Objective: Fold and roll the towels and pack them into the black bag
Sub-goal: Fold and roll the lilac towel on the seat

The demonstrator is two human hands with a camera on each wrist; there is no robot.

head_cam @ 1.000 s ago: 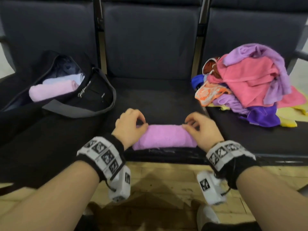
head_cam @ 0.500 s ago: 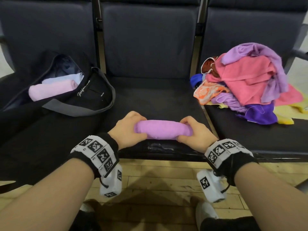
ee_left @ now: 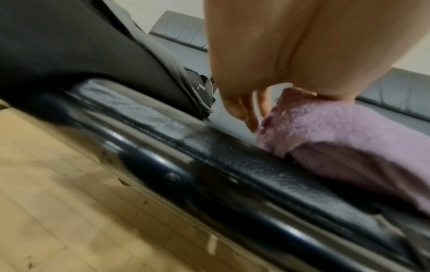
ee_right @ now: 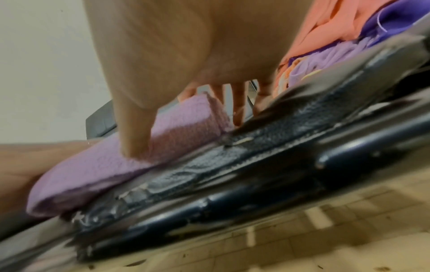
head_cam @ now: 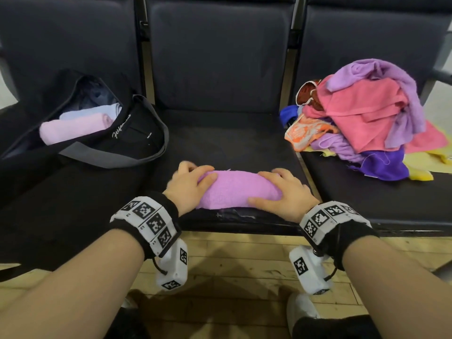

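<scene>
A row of dark padded seats [head_cam: 220, 69] stood ahead of the hands; pale wooden flooring [head_cam: 232, 265] lay beneath them.

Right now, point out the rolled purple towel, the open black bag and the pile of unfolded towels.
Rolled purple towel [head_cam: 238, 190]: head view, middle of the roll.
Open black bag [head_cam: 137, 140]: head view, front panel.
Pile of unfolded towels [head_cam: 362, 111]: head view, pink towel on top.

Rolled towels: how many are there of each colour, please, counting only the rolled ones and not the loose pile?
Purple: 1, the roll under left hand and right hand.
Pink: 1, the roll in the black bag.
Pale blue: 1, the roll in the bag.
Total: 3.
</scene>
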